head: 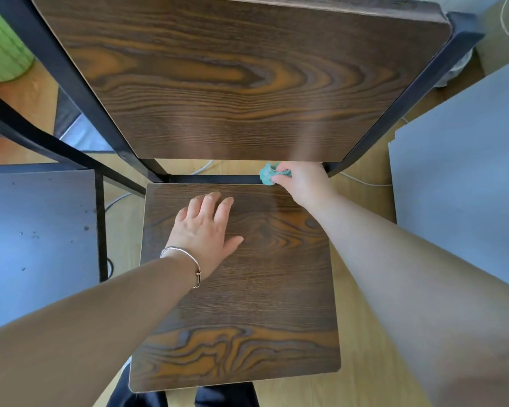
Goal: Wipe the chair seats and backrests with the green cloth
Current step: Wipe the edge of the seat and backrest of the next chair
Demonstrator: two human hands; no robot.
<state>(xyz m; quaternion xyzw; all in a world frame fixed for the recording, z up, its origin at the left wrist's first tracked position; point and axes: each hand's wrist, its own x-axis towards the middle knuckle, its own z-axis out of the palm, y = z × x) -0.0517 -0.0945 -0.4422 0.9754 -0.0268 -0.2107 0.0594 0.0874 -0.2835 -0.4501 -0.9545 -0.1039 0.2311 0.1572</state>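
Note:
A dark wood-grain chair fills the head view, its seat (247, 304) below and its tall backrest (232, 83) above, both on a black metal frame (409, 107). My right hand (303, 183) is shut on a bunched green cloth (269, 173) at the seat's far right corner, against the black rear crossbar. My left hand (203, 227) lies flat on the seat's far left part, fingers spread, a silver bangle on its wrist. Most of the cloth is hidden inside my fist.
A grey-topped table (36, 236) with a black frame stands left of the chair. Another grey surface (465, 171) stands to the right. A green cylinder (0, 45) sits at the top left. White cables (365, 182) lie on the light wooden floor.

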